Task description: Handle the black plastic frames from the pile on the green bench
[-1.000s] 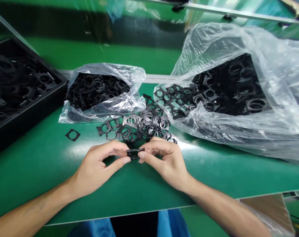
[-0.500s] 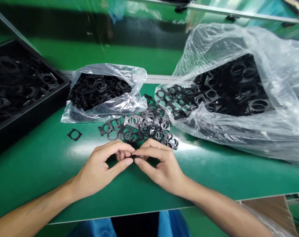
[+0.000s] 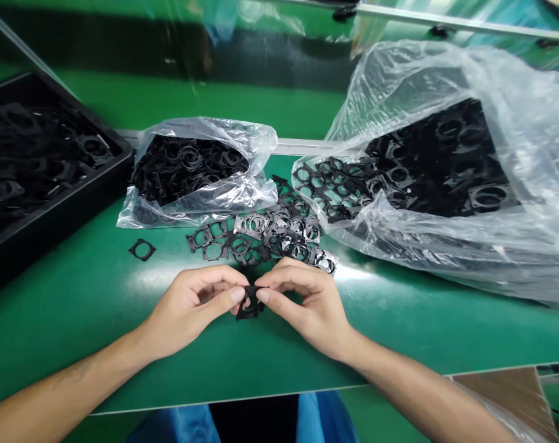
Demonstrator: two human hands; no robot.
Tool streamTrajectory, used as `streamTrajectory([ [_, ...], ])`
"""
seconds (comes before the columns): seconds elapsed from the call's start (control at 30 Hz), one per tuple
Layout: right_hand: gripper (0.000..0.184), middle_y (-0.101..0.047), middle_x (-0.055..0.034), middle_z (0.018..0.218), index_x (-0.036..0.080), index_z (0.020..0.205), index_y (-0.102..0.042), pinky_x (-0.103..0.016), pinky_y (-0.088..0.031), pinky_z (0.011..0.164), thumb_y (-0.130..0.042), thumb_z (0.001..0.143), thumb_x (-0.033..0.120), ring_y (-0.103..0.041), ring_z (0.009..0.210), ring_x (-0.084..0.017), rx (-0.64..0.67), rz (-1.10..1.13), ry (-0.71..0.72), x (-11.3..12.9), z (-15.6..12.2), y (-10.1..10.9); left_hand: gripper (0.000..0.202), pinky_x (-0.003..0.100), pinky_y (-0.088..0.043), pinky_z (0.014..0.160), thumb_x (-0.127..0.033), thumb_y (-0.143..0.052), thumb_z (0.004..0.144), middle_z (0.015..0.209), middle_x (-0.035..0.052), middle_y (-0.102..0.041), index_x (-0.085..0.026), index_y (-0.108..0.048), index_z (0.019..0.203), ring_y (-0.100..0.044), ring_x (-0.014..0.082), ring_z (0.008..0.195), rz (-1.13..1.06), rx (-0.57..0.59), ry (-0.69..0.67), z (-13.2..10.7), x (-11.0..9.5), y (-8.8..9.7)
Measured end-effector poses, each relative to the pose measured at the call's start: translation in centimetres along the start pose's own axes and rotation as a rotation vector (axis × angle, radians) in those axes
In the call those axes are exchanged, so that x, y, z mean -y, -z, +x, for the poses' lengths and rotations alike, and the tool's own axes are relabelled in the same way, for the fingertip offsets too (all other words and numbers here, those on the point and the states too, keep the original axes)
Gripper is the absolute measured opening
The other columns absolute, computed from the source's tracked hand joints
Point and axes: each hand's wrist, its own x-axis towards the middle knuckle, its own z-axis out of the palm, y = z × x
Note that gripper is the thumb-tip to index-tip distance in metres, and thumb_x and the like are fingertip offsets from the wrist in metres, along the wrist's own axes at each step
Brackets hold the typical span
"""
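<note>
Re-exposed since half a second ago: small black frame part (image 3: 249,303), pinched between thumb and forefinger tips of left hand (image 3: 194,307) and right hand (image 3: 307,304), hanging tilted above green table (image 3: 99,307), just before loose frame pile (image 3: 270,237).

The table top (image 3: 399,332) is a smooth green sheet with a soft sheen — light pools on it. The small bag (image 3: 261,138) and the large bag (image 3: 514,92) are thin clear plastic, glossy and crinkled. The held frame (image 3: 249,303) looks like matt black plastic; several in the loose pile (image 3: 279,231) gleam grey like metal. The tray (image 3: 76,203) is dull black plastic — the rail (image 3: 302,146) behind is bright bare metal.
</note>
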Motion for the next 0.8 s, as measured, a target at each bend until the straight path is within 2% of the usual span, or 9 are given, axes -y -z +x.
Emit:
streamTrajectory([
  [0.2,0.005,-0.067,-0.0013,0.076,0.018,0.085,-0.079,-0.023,-0.051,0.061,-0.075,0.088,0.016,-0.063,0.067,-0.012,-0.007,-0.029,0.003,0.07,-0.27,-0.06,0.011,0.016,-0.052,0.054,-0.024,-0.071,0.086,0.066,0.0006,-0.074,-0.020,-0.078,0.079,-0.066,0.0114,0.058,0.003,-0.009,0.045,0.07,0.12,-0.03],
  [0.33,0.007,-0.066,-0.0003,0.073,0.017,0.083,-0.078,-0.022,-0.050,0.060,-0.074,0.088,0.014,-0.062,0.066,-0.011,-0.010,-0.055,0.018,0.17,-0.30,0.06,0.013,0.015,-0.052,0.053,-0.022,-0.070,0.086,0.064,0.0001,-0.074,-0.019,-0.078,0.077,-0.066,0.0104,0.055,0.052,-0.050,-0.001,-0.10,-0.02,-0.18],
  [0.53,0.009,-0.064,0.0012,0.071,0.016,0.079,-0.076,-0.020,-0.048,0.059,-0.074,0.086,0.011,-0.060,0.064,-0.009,-0.037,-0.045,-0.006,0.18,-0.23,0.12,0.009,0.014,-0.059,0.066,-0.016,-0.076,0.079,0.076,-0.0010,-0.078,-0.020,-0.078,0.086,-0.074,0.0112,0.067,0.050,-0.105,-0.074,-0.39,0.15,-0.67],
  [0.63,0.004,-0.064,0.0011,0.074,0.016,0.082,-0.075,-0.021,-0.051,0.060,-0.078,0.084,0.018,-0.062,0.066,-0.010,-0.011,0.027,-0.053,0.15,-0.28,-0.01,0.006,0.012,-0.058,0.062,-0.014,-0.075,0.079,0.071,-0.0024,-0.076,-0.019,-0.076,0.082,-0.073,0.0100,0.062,0.071,-0.159,-0.069,-0.36,0.23,-0.85],
  [0.8,0.024,-0.068,-0.0013,0.082,0.017,0.087,-0.074,-0.025,-0.057,0.069,-0.085,0.080,0.037,-0.067,0.073,-0.013,0.053,0.084,-0.123,0.20,-0.24,-0.17,0.004,0.013,-0.057,0.056,-0.015,-0.075,0.077,0.066,-0.0026,-0.075,-0.018,-0.073,0.077,-0.071,0.0101,0.056,0.072,-0.226,-0.066,-0.24,0.03,-0.89],
])
